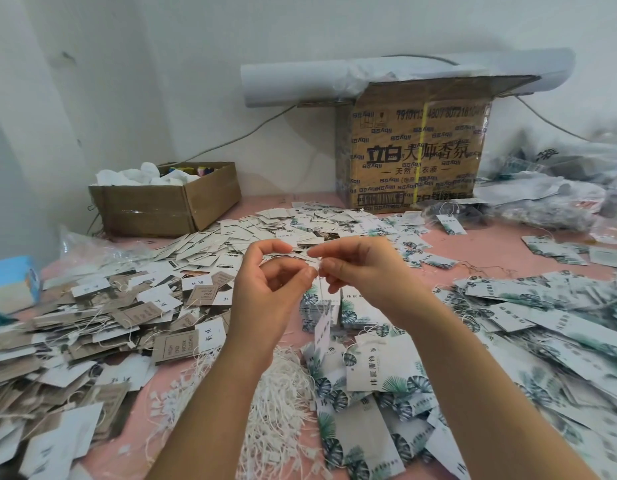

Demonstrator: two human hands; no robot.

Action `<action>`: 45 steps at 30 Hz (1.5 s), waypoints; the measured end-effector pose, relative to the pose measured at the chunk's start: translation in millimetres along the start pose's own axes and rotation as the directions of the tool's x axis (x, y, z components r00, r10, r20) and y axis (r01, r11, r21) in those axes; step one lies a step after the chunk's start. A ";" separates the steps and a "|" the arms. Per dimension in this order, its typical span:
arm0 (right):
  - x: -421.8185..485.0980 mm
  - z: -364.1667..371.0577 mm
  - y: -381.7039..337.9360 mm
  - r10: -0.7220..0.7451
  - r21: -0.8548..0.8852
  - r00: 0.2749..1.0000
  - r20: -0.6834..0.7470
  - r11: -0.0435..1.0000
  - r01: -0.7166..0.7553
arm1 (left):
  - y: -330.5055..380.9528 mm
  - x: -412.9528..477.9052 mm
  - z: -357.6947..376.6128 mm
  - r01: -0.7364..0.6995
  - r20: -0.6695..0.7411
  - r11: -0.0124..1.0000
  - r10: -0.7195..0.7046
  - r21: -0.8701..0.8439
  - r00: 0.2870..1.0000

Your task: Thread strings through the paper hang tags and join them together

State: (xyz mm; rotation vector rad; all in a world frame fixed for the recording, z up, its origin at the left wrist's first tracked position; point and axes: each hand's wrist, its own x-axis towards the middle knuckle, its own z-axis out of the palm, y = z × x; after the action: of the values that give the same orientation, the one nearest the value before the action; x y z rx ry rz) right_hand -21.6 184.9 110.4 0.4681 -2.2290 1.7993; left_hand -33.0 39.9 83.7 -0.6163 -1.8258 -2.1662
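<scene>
My left hand [270, 289] and my right hand [362, 271] are raised together over the middle of the table, fingertips meeting. Between them they pinch a thin white string [321, 289] that runs straight down. A small white hang tag [322, 332] dangles from that string below the hands, tilted. Under the hands lies a stack of white tags with green leaf print [355, 315]. A bundle of loose white strings [283, 403] lies near the front, between my forearms.
Brown and white tags [103, 323] pile up on the left, leaf-print tags [542, 323] on the right, small white tags [265, 230] at the back. A low open cardboard box [168, 202] and a tall printed carton [414, 147] stand by the wall. A blue box [13, 282] sits far left.
</scene>
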 end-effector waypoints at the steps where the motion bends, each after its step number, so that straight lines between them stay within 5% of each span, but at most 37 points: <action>1: -0.1 -0.7 -0.2 0.000 0.018 1.000 -0.001 1.000 0.000 | -0.1 0.1 0.1 -0.001 -0.001 1.000 0.001 0.008 1.000; 14: -1.3 -5.0 0.1 0.029 -0.002 0.997 0.067 1.000 -0.029 | -0.2 -0.4 -1.7 -0.048 0.051 0.990 0.042 0.133 0.998; 23: -1.3 1.1 -0.1 0.038 0.176 0.992 0.118 0.983 -0.059 | 1.8 -1.1 -1.3 -0.001 0.024 0.997 -0.001 0.072 1.000; 33: -0.2 3.4 -1.1 0.023 0.124 0.997 0.072 0.992 -0.032 | -2.2 -1.2 1.1 -0.046 0.002 0.995 0.046 0.086 0.999; 37: 0.0 7.3 -2.6 0.048 0.109 0.997 0.068 0.993 -0.055 | -4.7 -0.6 -1.8 -0.047 0.112 0.958 0.016 0.282 0.994; 40: 0.5 7.2 -4.1 0.083 0.131 0.996 0.017 0.988 -0.085 | -7.1 -1.4 -4.9 -0.010 0.242 0.849 -0.139 0.528 0.960; 42: 1.0 6.0 -3.8 0.090 0.132 0.995 -0.038 0.988 -0.084 | -11.3 -2.4 -7.2 0.007 0.267 0.759 -0.238 0.652 0.934; 45: 2.2 3.4 -2.1 0.070 0.165 0.990 -0.119 0.985 -0.049 | -17.0 -2.1 -9.7 -0.024 0.243 0.716 -0.205 0.697 0.948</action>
State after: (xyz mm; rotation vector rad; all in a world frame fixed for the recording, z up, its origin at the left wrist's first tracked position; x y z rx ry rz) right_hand -22.7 181.0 112.5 0.3123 -2.0450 1.9917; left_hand -40.3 33.4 66.5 -0.6993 -2.6597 -1.2669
